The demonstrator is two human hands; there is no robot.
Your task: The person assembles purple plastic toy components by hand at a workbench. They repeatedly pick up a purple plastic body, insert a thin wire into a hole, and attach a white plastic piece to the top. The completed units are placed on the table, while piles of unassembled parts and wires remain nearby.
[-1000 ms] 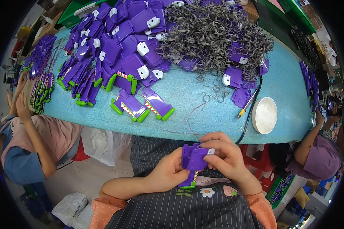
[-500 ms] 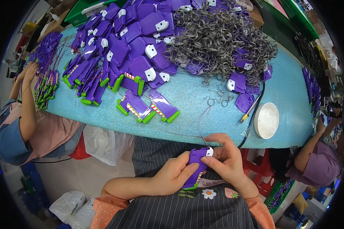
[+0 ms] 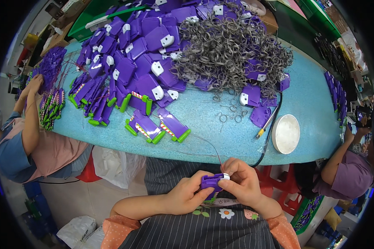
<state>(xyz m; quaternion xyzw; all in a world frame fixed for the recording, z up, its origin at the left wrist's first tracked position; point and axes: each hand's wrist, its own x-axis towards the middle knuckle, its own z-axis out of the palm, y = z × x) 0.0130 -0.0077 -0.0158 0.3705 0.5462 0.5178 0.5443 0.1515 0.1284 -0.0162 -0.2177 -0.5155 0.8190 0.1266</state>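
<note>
Both my hands are closed on a purple plastic housing (image 3: 212,181) above my lap, just off the table's near edge. My left hand (image 3: 188,192) grips its left side with the thumb across it. At its white corner piece (image 3: 225,176), my right hand (image 3: 241,182) pinches with thumb and fingers. A thin dark wire (image 3: 217,154) runs up from that corner and bends left over the table. Some green and striped trim shows at the housing's lower end. My fingers hide much of the part. Two assembled purple housings with green feet (image 3: 174,125) lie nearest on the table.
On the blue table (image 3: 207,137), purple housings (image 3: 145,64) are heaped at the back left, beside a pile of grey coiled wires (image 3: 232,50). A white bowl (image 3: 286,134), a black cable (image 3: 274,124) and a yellow-tipped tool (image 3: 260,133) lie right. Co-workers sit on both sides.
The housing has tipped, so its top edge now faces up and its flat face is foreshortened. Both hands sit slightly lower, and my right fingers have curled in closer to the white corner.
</note>
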